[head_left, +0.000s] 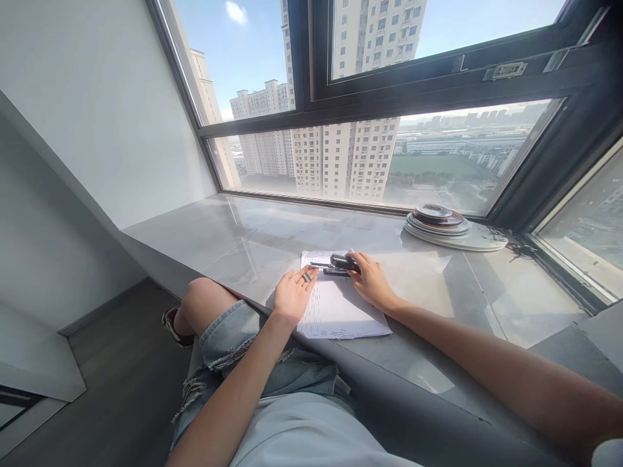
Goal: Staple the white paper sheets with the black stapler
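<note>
A black stapler is held in my right hand, whose fingers wrap around its rear end. The stapler's top arm is raised from its base, and a thin metal part sticks out to the left. My left hand is turned palm up at the stapler's front end, its fingers stretched out. Across these fingers lies a small, dark, greenish strip, too small to name surely. Beneath both hands is a stack of white printed paper, lying near the ledge's front edge.
The grey tiled ledge runs along a dark-framed window. At its back right, several stacked plates stand near a dark cable. My bent knee rests against the ledge's front edge at left.
</note>
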`<state>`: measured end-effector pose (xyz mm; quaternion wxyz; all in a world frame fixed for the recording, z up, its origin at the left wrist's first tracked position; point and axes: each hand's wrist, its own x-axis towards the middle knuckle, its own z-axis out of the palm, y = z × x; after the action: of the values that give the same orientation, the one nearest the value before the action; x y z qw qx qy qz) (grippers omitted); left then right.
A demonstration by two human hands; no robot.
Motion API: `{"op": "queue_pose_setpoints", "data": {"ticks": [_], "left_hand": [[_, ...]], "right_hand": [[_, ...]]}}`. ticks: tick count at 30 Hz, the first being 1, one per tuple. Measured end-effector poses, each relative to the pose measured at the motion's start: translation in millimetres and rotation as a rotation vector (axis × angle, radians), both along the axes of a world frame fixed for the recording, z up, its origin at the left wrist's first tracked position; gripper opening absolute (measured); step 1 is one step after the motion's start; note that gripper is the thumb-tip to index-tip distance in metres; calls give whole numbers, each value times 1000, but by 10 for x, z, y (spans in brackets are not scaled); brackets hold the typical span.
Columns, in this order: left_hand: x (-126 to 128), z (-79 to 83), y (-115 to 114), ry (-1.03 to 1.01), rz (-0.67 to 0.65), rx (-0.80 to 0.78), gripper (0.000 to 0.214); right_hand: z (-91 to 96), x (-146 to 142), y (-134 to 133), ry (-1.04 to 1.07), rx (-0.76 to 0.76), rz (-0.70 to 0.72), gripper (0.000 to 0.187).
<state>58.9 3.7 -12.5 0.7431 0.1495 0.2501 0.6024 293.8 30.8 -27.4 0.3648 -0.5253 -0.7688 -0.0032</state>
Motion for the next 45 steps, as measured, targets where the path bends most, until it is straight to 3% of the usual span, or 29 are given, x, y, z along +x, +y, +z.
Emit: {"op": "queue_pose_setpoints", "data": {"ticks": [8,18,23,26,30,33,36,41,45], "left_hand": [[44,42,-14,29,111,-59,32],[25,7,-6,25,70,-31,16],[47,-37,-21,140,44,82,17],[79,-56,-62,298,23,201,18],[110,-72,-118,567,-120,376,38],[123,-69,-148,718,-186,443,51],[134,-57,-181,830,-220,477,54],[137,-60,-211,928,-355,560,59],[128,-57,-207,973,-380,556,61]], "right_hand": [[-32,-5,12,-20,9,-6,38],[-41,-24,15,-67,-26,-36,34],[-31,-42,1,-101,-25,-53,34],[8,-62,-43,-90,86,-46,36],[69,-80,-140,-98,331,157,34],[107,-83,-213,-186,382,410,35],[133,-84,-250,-241,385,567,35],[135,-92,-223,-227,364,653,33],[127,-104,-206,-238,374,664,20]]}}
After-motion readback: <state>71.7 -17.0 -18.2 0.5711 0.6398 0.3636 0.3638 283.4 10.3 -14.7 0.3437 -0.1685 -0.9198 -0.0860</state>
